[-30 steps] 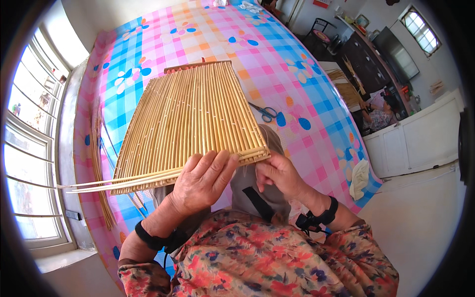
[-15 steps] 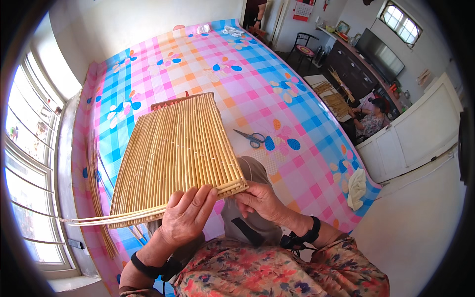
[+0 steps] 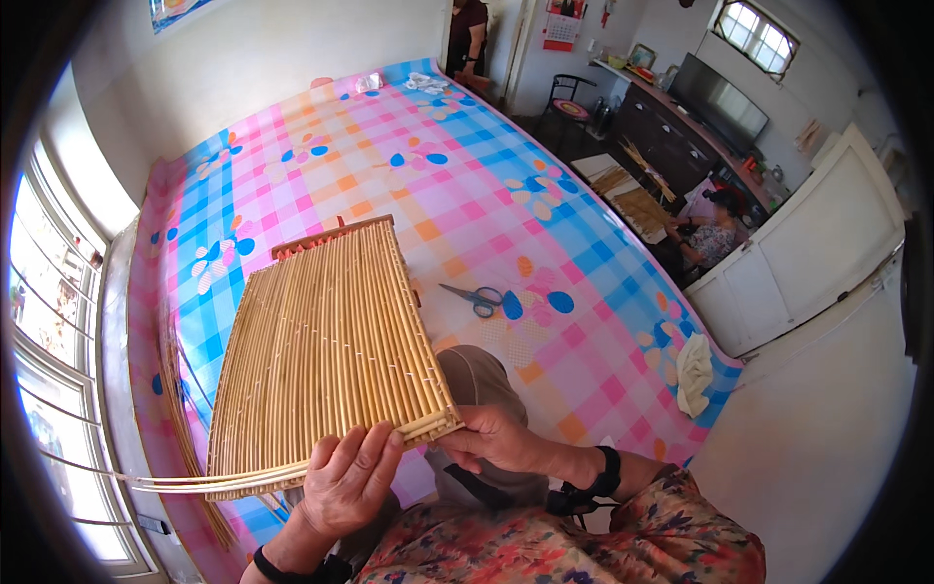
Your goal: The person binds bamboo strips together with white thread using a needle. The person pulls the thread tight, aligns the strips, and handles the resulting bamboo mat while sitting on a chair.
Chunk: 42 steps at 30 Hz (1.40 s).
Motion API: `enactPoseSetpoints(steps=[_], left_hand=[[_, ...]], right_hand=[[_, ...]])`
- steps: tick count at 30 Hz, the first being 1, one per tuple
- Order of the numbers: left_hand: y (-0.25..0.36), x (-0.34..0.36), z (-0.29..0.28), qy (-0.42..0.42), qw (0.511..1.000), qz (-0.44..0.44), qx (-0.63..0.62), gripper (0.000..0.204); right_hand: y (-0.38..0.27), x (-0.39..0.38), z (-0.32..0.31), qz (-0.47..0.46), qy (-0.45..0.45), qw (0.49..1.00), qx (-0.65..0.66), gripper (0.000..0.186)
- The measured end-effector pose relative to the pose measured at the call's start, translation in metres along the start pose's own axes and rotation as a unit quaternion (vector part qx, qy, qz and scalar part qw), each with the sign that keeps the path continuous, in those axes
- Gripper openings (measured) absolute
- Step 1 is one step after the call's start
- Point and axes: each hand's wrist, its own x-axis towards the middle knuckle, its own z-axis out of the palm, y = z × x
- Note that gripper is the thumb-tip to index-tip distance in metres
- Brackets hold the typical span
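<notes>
A panel of slender yellow reed stalks, lashed side by side, slopes across my lap. Long pale strips run along its near edge and stick out past the left corner. My left hand is closed over that edge, fingers on top of the strips and thumb hidden underneath. At the near right corner, my right hand grips the panel between thumb and fingers; some of its fingertips are out of sight below. Beneath the far edge a dark wooden bar with red bits shows.
Scissors lie on the checked, flowered sheet right of the panel. Long loose stalks rest by the window at left. A pale cloth is at the right edge. Another person sits beyond with reeds; someone stands in the doorway.
The view has shifted, so the room and panel sit differently in the picture. Both hands keep their places on the panel's near edge, with little visible change in grip.
</notes>
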Motion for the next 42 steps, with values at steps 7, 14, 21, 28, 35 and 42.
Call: enactPoseSetpoints(steps=[7,14,21,28,35,42], left_hand=[[-0.004,-0.002,-0.008,0.009,1.000,-0.012,-0.021,0.039],[-0.006,-0.004,-0.015,0.016,0.999,-0.029,-0.041,0.039],[0.001,0.000,-0.006,0.008,1.000,-0.011,0.001,0.041],[0.001,0.004,-0.001,0.012,1.000,-0.016,0.000,0.046],[-0.001,0.003,-0.004,0.007,1.000,-0.009,0.000,0.049],[-0.003,0.002,-0.014,-0.019,0.999,-0.019,-0.036,0.044]], right_hand=[[-0.003,0.005,0.004,0.009,-0.028,0.998,0.055,0.020],[-0.004,0.009,0.005,-0.006,-0.082,0.994,0.076,0.023],[-0.004,0.001,-0.002,0.052,-0.026,0.992,0.112,0.018],[0.000,-0.003,-0.009,0.022,-0.011,0.987,0.158,0.016],[0.001,0.000,-0.005,0.018,-0.020,0.974,0.223,0.019],[0.000,0.001,0.003,0.042,-0.006,0.974,0.223,0.019]])
